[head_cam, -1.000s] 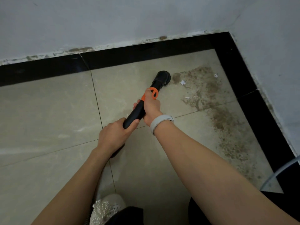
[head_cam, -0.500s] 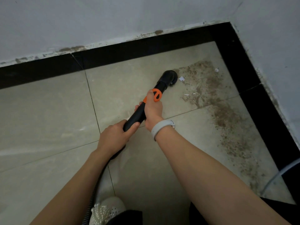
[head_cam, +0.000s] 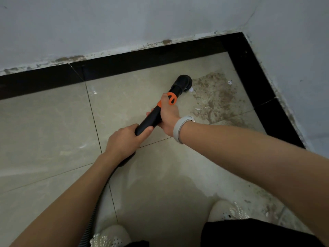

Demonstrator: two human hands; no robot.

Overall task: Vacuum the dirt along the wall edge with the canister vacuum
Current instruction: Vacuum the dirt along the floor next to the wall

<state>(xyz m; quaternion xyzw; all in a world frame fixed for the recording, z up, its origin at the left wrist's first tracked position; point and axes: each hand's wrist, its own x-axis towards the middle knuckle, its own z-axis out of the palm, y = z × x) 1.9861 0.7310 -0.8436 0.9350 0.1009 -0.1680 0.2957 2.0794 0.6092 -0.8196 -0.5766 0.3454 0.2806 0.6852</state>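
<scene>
The black vacuum wand [head_cam: 149,120] with an orange collar [head_cam: 171,98] points toward the room corner. Its round nozzle [head_cam: 183,83] sits on the beige floor tile at the left edge of a brown dirt patch [head_cam: 216,94]. My right hand [head_cam: 168,114] grips the wand just below the orange collar. Lower down, my left hand [head_cam: 124,139] grips the wand's end, where the ribbed hose [head_cam: 97,209] leaves it. Small white scraps [head_cam: 229,82] lie in the dirt. More dirt [head_cam: 267,202] runs along the right wall edge, partly hidden by my right arm.
A black skirting border [head_cam: 135,64] runs along the back wall and down the right wall [head_cam: 263,97], meeting in a corner. My two pale shoes [head_cam: 110,236] [head_cam: 227,211] stand at the bottom of the view. Beige tile [head_cam: 44,125] stretches to the left.
My view has shifted, so the corner sits higher and my right shoe has come into sight. The nozzle stays at the dirt patch's left edge; both hands keep their grip.
</scene>
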